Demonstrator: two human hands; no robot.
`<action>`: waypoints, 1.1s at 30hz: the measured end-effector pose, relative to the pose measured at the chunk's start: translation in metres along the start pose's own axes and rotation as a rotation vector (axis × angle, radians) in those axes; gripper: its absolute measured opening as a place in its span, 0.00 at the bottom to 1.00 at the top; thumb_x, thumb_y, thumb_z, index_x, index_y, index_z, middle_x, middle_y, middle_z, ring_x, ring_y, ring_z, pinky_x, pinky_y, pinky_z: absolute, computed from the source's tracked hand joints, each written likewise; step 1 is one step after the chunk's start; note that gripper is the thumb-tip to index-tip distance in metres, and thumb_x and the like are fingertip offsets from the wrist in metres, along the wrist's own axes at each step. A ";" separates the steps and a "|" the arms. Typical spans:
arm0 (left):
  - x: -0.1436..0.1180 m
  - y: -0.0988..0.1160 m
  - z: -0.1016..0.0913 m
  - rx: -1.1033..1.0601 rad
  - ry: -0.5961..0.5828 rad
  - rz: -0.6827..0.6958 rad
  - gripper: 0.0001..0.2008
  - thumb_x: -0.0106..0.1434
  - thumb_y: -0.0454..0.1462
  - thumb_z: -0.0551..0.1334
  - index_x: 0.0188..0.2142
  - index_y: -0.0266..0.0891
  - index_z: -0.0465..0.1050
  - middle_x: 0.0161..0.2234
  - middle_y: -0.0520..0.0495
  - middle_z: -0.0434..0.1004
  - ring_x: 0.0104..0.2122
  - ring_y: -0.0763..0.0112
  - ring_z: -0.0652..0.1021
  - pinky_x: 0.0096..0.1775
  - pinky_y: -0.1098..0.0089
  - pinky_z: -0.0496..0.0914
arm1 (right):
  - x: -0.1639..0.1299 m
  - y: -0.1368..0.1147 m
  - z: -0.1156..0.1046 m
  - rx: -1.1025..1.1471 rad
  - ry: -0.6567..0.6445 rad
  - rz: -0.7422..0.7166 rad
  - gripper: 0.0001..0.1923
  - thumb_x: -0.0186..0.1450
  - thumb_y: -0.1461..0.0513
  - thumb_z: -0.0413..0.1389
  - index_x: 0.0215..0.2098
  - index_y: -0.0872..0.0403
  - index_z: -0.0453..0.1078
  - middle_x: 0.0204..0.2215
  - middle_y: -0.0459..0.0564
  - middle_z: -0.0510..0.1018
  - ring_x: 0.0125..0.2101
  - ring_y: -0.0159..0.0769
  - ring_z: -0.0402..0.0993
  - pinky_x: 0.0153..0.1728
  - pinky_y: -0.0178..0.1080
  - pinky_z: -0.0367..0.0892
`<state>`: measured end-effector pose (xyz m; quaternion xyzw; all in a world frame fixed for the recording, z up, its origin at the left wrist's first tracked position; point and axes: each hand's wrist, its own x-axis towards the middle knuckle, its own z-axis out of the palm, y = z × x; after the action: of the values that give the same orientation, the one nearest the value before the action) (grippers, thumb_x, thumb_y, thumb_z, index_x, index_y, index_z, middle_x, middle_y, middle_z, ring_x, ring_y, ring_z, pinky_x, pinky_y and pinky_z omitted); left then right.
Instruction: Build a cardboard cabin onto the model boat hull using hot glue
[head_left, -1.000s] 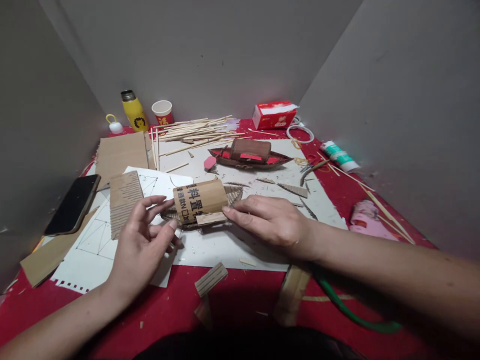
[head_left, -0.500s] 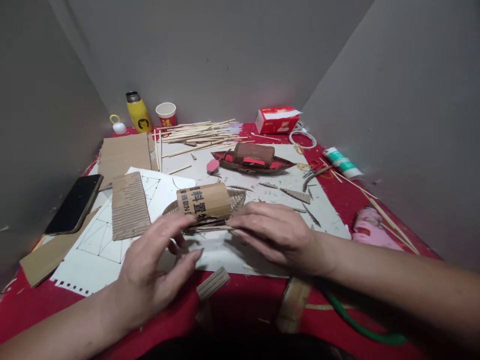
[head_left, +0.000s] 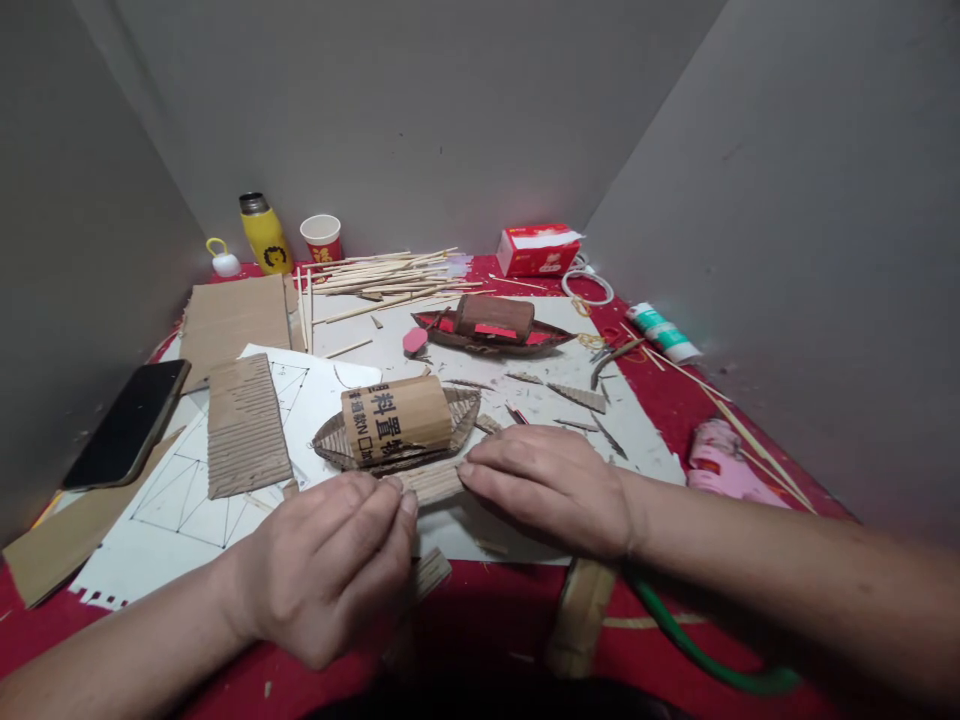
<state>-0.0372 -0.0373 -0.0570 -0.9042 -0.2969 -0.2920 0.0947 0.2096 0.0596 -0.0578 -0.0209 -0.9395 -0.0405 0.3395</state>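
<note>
Between my two hands is a narrow strip of corrugated cardboard (head_left: 433, 484). My left hand (head_left: 337, 560) is closed, pinching the strip's left end between thumb and fingers. The right end is gripped by the fingertips of my right hand (head_left: 547, 490), whose thumb is hidden underneath. Just beyond the strip sits a cardboard model boat (head_left: 397, 420), with a curved brown cover printed in black characters and a pointed, ribbed hull. Farther back lies a darker, finished-looking model boat (head_left: 495, 325) with a brown canopy and red inside.
A ribbed cardboard piece (head_left: 247, 430) lies on a sheet with line drawings (head_left: 187, 500), near a phone (head_left: 127, 420). Behind are wooden sticks (head_left: 390, 272), a yellow bottle (head_left: 265, 235), a paper cup (head_left: 321, 240) and a tissue pack (head_left: 538, 250). Cardboard scraps (head_left: 577, 397) are scattered about.
My left hand has closed from an open pose onto the strip's left end. The strip has turned its ribbed face up and come slightly nearer, apart from the boat. The view has shifted slightly.
</note>
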 end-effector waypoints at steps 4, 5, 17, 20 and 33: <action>-0.009 -0.006 0.009 -0.197 -0.019 -0.096 0.24 0.64 0.29 0.54 0.58 0.42 0.68 0.47 0.37 0.80 0.45 0.56 0.80 0.49 0.58 0.74 | 0.001 0.001 0.007 -0.025 -0.076 0.080 0.10 0.71 0.67 0.47 0.38 0.59 0.71 0.29 0.51 0.78 0.27 0.31 0.71 0.29 0.34 0.69; -0.011 -0.006 0.011 -0.214 -0.013 -0.126 0.24 0.64 0.29 0.54 0.59 0.43 0.68 0.47 0.37 0.80 0.45 0.56 0.80 0.49 0.58 0.74 | 0.001 0.002 0.008 -0.036 -0.075 0.083 0.11 0.71 0.67 0.47 0.37 0.59 0.71 0.29 0.50 0.78 0.27 0.31 0.71 0.29 0.34 0.69; 0.009 0.015 -0.008 -0.679 0.338 -1.252 0.19 0.62 0.39 0.64 0.51 0.45 0.63 0.55 0.41 0.70 0.23 0.78 0.77 0.25 0.73 0.75 | -0.004 0.012 0.015 -0.145 0.011 0.003 0.09 0.69 0.68 0.51 0.33 0.57 0.70 0.28 0.48 0.77 0.26 0.30 0.70 0.28 0.34 0.66; 0.012 0.006 -0.004 -0.916 0.246 -1.367 0.23 0.61 0.41 0.66 0.53 0.45 0.59 0.58 0.39 0.68 0.22 0.77 0.79 0.24 0.73 0.74 | -0.001 0.013 0.016 -0.176 0.033 -0.022 0.08 0.69 0.68 0.51 0.33 0.57 0.70 0.28 0.48 0.78 0.26 0.31 0.71 0.27 0.34 0.67; 0.022 -0.010 0.006 -1.285 -0.032 -1.350 0.26 0.59 0.39 0.66 0.56 0.38 0.64 0.34 0.45 0.79 0.20 0.75 0.77 0.19 0.78 0.67 | 0.002 0.014 0.022 -0.168 0.028 -0.004 0.09 0.69 0.68 0.51 0.32 0.58 0.71 0.25 0.48 0.78 0.25 0.30 0.71 0.26 0.34 0.67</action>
<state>-0.0262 -0.0169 -0.0491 -0.4228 -0.5426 -0.3809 -0.6178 0.1949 0.0761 -0.0720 -0.0470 -0.9279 -0.1203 0.3497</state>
